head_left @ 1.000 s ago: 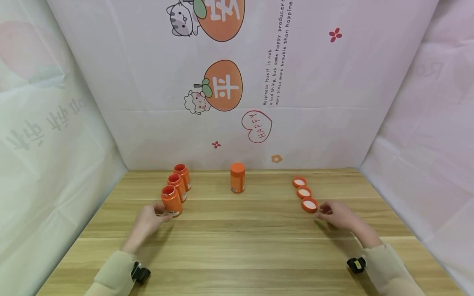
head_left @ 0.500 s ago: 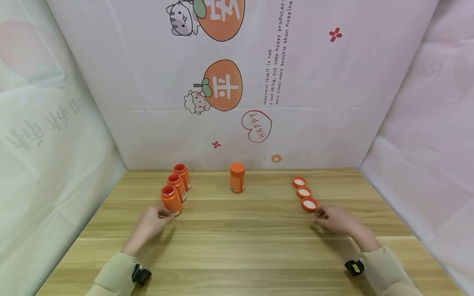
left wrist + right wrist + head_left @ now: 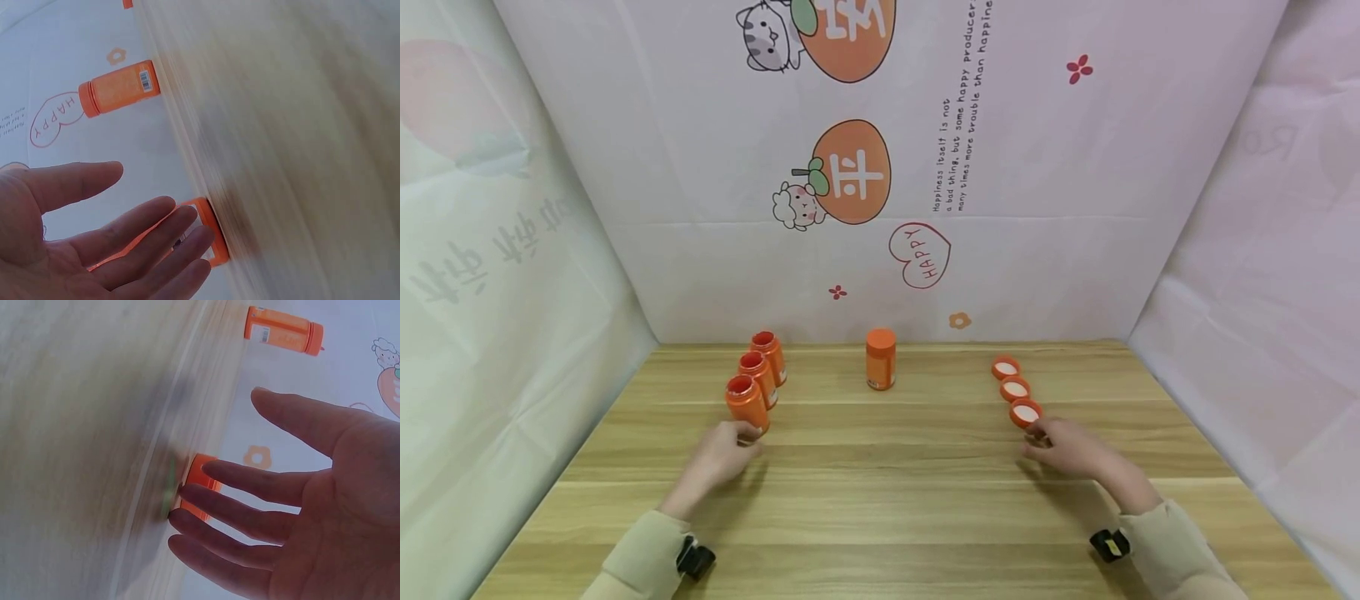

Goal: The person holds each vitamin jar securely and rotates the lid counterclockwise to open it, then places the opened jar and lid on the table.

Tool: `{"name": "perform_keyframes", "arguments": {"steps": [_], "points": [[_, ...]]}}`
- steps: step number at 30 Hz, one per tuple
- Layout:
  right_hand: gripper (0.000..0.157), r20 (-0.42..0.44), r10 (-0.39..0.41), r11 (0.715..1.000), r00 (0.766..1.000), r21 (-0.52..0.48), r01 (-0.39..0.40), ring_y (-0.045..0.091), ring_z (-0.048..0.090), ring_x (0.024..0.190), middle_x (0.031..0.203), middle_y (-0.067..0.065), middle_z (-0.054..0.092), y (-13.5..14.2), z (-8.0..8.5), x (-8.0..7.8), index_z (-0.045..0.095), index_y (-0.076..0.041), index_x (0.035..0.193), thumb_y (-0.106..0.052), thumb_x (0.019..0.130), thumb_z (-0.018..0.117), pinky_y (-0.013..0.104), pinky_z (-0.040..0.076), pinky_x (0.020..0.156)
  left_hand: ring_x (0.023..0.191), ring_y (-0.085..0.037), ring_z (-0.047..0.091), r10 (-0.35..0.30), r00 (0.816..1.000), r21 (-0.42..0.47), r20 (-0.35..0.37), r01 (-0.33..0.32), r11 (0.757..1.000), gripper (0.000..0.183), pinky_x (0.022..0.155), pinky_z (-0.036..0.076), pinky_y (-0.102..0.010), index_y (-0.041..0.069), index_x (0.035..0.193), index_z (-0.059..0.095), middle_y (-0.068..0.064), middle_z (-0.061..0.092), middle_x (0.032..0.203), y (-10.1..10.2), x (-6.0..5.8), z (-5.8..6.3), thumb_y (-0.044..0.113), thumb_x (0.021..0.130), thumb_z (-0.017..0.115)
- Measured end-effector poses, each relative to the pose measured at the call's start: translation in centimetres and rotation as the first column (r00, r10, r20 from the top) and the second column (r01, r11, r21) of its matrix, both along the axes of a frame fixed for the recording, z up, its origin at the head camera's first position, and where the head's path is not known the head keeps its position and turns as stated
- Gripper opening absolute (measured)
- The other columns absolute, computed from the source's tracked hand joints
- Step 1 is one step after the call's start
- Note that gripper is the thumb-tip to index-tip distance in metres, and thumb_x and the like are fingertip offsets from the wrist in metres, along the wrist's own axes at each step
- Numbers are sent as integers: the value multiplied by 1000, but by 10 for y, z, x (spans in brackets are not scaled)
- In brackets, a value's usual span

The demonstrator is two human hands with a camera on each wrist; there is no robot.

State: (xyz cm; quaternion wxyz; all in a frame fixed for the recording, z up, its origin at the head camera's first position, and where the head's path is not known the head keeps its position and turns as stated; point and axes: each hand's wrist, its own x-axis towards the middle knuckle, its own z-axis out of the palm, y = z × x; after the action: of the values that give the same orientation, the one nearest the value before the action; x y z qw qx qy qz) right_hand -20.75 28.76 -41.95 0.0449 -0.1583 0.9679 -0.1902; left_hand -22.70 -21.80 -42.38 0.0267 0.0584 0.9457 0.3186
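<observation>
Three uncapped orange bottles stand in a slanting row at the left of the table, the nearest bottle in front. My left hand is just before that bottle; in the left wrist view its fingers are extended, thumb apart, partly covering an orange bottle. At the right, three orange caps lie with white insides up, the nearest cap beside my right hand. The right wrist view shows loosely straight fingers in front of an orange cap. Neither hand holds anything; whether fingertips touch the cap I cannot tell.
A capped orange bottle stands upright at the back middle of the wooden table. Behind it rises a printed white cloth, and cloth walls close both sides. Each wrist wears a small black device.
My left hand has shifted slightly right, across the front of the nearest bottle. My right hand has moved a little to the left. Bottles and caps stay in place.
</observation>
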Motion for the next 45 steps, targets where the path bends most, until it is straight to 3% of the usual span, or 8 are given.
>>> {"name": "perform_keyframes", "arguments": {"steps": [13,45], "points": [[38,-40,26,1000,999,-9,-27,34,63,95,103,19,67,-14,-5,-3,61,5,110,-27,89,65,46,51,79,96,-29,65,-49,999,18,13,48,999,28,83,51,-45,-3,109,67,-17,69,105,21,0,1,13,86,66],[41,-92,2,999,996,-53,-7,32,62,101,108,18,65,-40,-10,-15,60,6,115,-26,89,66,46,50,84,118,-36,54,-63,998,68,32,60,996,37,96,43,-51,-1,119,62,-17,62,123,62,-17,-1,20,88,65]]}}
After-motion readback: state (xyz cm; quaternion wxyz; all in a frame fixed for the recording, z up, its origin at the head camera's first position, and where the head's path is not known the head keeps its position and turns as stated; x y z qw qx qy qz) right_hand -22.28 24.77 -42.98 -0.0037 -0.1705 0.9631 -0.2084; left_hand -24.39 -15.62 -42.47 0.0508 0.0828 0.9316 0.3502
